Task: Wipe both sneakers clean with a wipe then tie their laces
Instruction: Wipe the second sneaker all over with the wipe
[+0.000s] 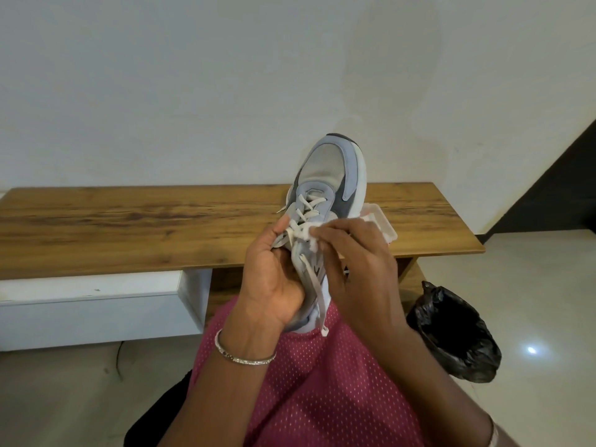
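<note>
Grey-blue mesh sneaker (325, 175) above pink-clad lap (322, 382), toe pointing away, heel toward person. Left hand (274, 279) grips collar side; right hand (354, 262), nearer white flat laces (317, 288), pinches crumpled white wipe (306, 233) against them. Laces untied.

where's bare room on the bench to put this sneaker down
The bench top is bare from its left end up to the sneaker. A smaller bare strip lies right of the white box. Crowded around the left hand, right hand and wipe.

A wooden bench (129, 221) meets the white wall (193, 75) — a black-bagged bin (458, 337) stands nearby.
</note>
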Motion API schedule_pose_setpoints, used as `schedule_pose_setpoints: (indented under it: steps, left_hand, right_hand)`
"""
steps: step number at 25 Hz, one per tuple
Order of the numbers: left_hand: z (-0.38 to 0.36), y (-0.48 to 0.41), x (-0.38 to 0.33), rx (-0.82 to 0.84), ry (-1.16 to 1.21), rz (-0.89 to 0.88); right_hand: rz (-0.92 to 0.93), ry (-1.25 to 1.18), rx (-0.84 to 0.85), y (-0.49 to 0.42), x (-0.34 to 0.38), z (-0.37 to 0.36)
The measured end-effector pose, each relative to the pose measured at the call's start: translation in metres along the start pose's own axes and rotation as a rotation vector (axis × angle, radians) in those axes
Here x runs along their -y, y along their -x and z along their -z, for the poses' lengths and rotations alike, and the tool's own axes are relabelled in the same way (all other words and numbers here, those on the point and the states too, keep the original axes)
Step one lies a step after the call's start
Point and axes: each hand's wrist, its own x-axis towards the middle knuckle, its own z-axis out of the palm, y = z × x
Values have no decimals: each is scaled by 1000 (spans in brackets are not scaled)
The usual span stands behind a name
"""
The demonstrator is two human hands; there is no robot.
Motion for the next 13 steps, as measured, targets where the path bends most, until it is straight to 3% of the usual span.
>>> schedule_pose_setpoints:
  steps: [3,9,13]
  left_hand:
    - [4,-5,-6,-52,-16,5]
    - [-8,-1,5,-23,-43,-23]
    - [-6,-3,0,-63,-59,-29]
  right_hand:
    - [3,-100,69,23,12,2]
    - [13,126,-29,-21,-16,8]
    - [5,-1,10,-2,-7,5]
